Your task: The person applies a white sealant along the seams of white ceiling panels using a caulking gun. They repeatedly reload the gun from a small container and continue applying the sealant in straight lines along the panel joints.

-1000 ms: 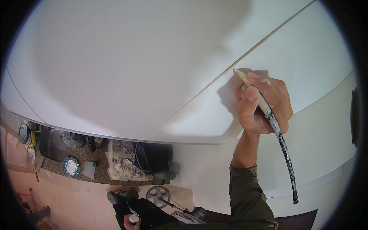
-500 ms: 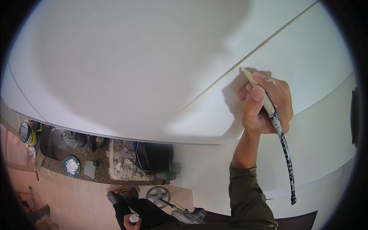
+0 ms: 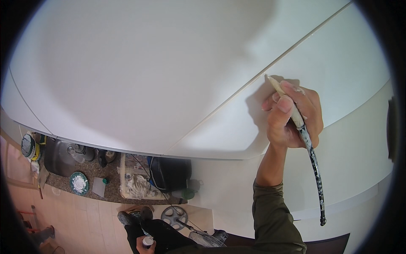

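Observation:
My right hand [image 3: 296,112] is closed round a paintbrush [image 3: 312,158] with a pale, tapered tip and a long dark handle specked with white. The brush tip sits just beside a straight seam [image 3: 237,92] that runs slantwise across the white panel [image 3: 169,67]; whether it touches the surface I cannot tell. White smears mark my fingers. Low in the picture, near my legs, my left hand [image 3: 146,249] is wrapped round a small container [image 3: 147,241] with a white top.
Below the panel's edge, a speckled counter [image 3: 112,197] bears a metal sink [image 3: 59,158], a green-rimmed dish of white paste [image 3: 79,183], a black bag [image 3: 171,173] and a tub [image 3: 28,147]. A fan [image 3: 207,239] and a round grey base [image 3: 174,217] stand on the floor by my feet.
The brush tip has shifted very slightly to the right, away from the seam. My left hand and the container look the same.

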Demonstrator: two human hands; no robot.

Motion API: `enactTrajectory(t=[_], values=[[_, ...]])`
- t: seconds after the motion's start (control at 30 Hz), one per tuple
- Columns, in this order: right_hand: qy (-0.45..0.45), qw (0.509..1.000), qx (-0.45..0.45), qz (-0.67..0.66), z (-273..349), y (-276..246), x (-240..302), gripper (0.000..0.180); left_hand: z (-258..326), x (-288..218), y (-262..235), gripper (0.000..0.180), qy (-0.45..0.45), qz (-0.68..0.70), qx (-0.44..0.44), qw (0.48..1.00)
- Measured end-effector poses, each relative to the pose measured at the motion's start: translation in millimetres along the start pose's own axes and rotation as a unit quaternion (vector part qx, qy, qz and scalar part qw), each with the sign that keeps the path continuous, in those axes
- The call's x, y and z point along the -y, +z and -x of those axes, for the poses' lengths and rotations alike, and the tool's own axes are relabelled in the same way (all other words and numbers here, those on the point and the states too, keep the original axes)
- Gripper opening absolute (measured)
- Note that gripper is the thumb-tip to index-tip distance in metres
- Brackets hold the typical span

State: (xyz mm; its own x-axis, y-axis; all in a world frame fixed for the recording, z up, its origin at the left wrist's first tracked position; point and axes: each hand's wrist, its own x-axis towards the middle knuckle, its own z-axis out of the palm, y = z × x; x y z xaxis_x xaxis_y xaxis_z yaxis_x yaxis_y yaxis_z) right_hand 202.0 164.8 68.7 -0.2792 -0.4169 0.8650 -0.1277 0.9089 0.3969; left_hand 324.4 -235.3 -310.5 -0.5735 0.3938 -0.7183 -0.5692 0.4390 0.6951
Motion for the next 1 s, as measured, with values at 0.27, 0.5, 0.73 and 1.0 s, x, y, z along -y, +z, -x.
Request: enactTrajectory(t=[0.27,0.5,0.73,1.0], values=[[-0.02,0.999,0.028,0.0,-2,-3,-1,0.023,-6,14,0,0.079,0.039,0.011,-0.002,0.999],[-0.022,0.999,0.03,0.005,-3,-2,1,0.021,-7,19,1,0.078,0.04,0.014,-0.002,0.999],[-0.022,0.999,0.031,0.002,-1,-4,0,0.023,-4,16,3,0.08,-0.025,0.031,-0.002,0.999],[0.006,0.995,-0.043,-0.095,6,1,-2,0.019,-1,15,0,0.071,0.037,0.005,-0.023,0.999]])
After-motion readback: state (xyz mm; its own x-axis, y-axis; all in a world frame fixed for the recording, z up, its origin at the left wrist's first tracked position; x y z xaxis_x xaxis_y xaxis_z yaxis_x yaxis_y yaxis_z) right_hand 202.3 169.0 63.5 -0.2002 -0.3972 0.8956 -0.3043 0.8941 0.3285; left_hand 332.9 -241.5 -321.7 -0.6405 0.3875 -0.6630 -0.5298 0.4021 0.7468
